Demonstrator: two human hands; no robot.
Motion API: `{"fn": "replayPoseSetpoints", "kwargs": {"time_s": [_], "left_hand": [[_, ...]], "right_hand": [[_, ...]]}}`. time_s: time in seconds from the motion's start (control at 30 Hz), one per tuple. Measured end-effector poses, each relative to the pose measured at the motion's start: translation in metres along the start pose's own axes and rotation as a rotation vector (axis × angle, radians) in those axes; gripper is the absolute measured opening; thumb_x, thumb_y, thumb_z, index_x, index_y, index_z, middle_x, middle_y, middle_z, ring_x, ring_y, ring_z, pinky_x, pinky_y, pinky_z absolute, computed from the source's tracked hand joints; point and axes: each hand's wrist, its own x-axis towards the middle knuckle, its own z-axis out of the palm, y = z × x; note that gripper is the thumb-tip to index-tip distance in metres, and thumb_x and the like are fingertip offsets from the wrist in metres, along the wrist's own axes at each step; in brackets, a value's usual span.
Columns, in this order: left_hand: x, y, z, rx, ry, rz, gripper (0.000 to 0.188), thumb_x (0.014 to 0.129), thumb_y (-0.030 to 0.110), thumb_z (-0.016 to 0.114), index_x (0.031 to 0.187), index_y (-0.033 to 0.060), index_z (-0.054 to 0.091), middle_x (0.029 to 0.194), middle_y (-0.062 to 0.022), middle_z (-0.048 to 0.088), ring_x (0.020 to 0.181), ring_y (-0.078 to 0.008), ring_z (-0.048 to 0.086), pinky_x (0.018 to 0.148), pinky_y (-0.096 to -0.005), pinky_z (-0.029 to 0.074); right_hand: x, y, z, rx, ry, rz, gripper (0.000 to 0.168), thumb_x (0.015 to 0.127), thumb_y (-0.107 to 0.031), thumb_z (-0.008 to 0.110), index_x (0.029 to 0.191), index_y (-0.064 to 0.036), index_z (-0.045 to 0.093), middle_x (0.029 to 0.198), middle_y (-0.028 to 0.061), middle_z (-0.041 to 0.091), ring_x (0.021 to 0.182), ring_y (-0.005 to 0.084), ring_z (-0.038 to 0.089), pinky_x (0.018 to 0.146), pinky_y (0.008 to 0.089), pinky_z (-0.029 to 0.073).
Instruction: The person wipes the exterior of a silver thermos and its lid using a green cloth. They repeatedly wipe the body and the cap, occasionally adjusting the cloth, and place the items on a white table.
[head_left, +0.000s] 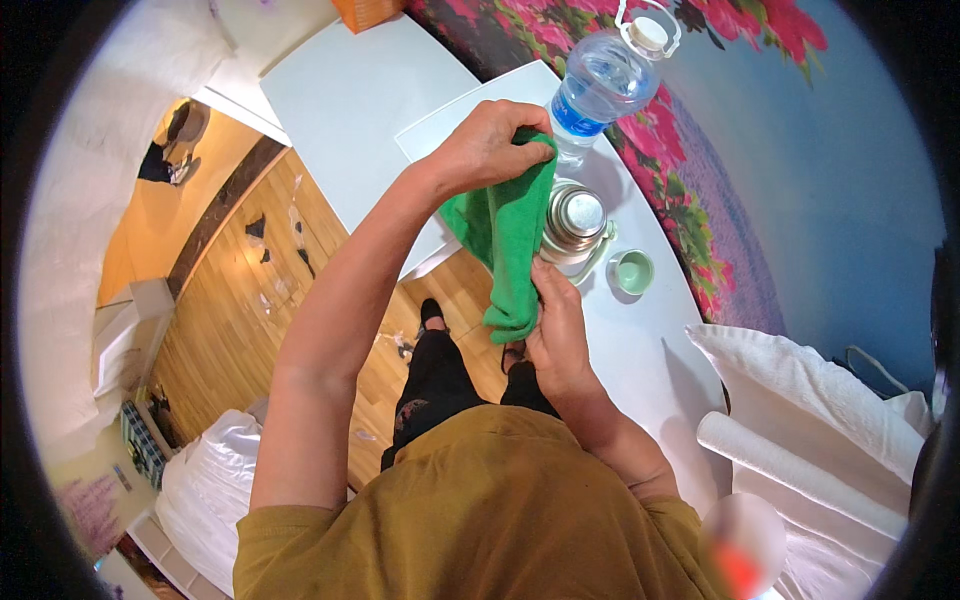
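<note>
A green cloth (514, 225) hangs in folds between my two hands, over the edge of a white table (637, 337). My left hand (506, 142) pinches its upper corner, near a large clear water bottle (604, 82) with a white cap and handle. Lower down, my right hand (555, 315) holds the cloth's side and lower part. Just right of the cloth stands a steel vacuum flask (577, 217) with a pale green handle, its left side partly covered. Beside the flask sits a small light green cup (632, 272).
White pillows (817, 405) lie at the right, by the table's end. A flower mural wall runs behind the table. An orange box (367, 11) stands at the top. Dark scraps (256, 226) and clear plastic lie on the wooden floor. White bedding (214, 480) is at the lower left.
</note>
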Motion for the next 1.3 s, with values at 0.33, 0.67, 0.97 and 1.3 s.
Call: {"fn": "replayPoseSetpoints", "kwargs": {"time_s": [0.33,0.67,0.97,1.3], "left_hand": [[0.011,-0.001,0.003,0.272,-0.014,-0.041,0.020,0.074,0.016,0.067,0.079,-0.0016,0.060,0.070,-0.0134,0.061,0.066,-0.0194,0.058,0.065,-0.0336,0.051],[0.009,0.006,0.005,0.525,0.001,-0.156,0.022,0.068,0.021,0.069,0.076,0.0004,0.065,0.073,-0.0187,0.066,0.070,-0.0345,0.066,0.066,-0.0414,0.052],[0.024,0.024,0.004,0.692,-0.005,-0.107,0.017,0.068,0.020,0.066,0.072,0.0036,0.062,0.073,-0.0171,0.066,0.070,-0.0371,0.063,0.064,-0.0449,0.051],[0.047,0.015,0.013,0.435,-0.186,-0.182,0.015,0.071,0.017,0.066,0.076,0.0039,0.064,0.074,-0.0129,0.066,0.070,-0.0279,0.064,0.065,-0.0356,0.051]], "right_hand": [[0.002,-0.003,0.005,0.064,0.003,0.071,0.034,0.102,-0.030,0.050,0.121,-0.002,0.057,0.090,0.0048,0.062,0.073,0.0120,0.062,0.055,0.0270,0.051],[-0.015,-0.001,0.006,-0.219,0.156,-0.207,0.023,0.102,-0.024,0.054,0.092,-0.004,0.056,0.078,0.0000,0.056,0.068,0.0059,0.051,0.057,0.0239,0.044],[-0.013,-0.014,0.024,-0.134,0.094,-0.136,0.022,0.103,-0.025,0.050,0.094,-0.005,0.056,0.083,0.0018,0.057,0.071,0.0095,0.055,0.063,0.0249,0.047],[-0.003,-0.009,0.004,0.138,0.045,0.123,0.024,0.102,-0.027,0.048,0.107,-0.006,0.058,0.091,0.0021,0.060,0.080,0.0125,0.060,0.068,0.0302,0.050]]}}
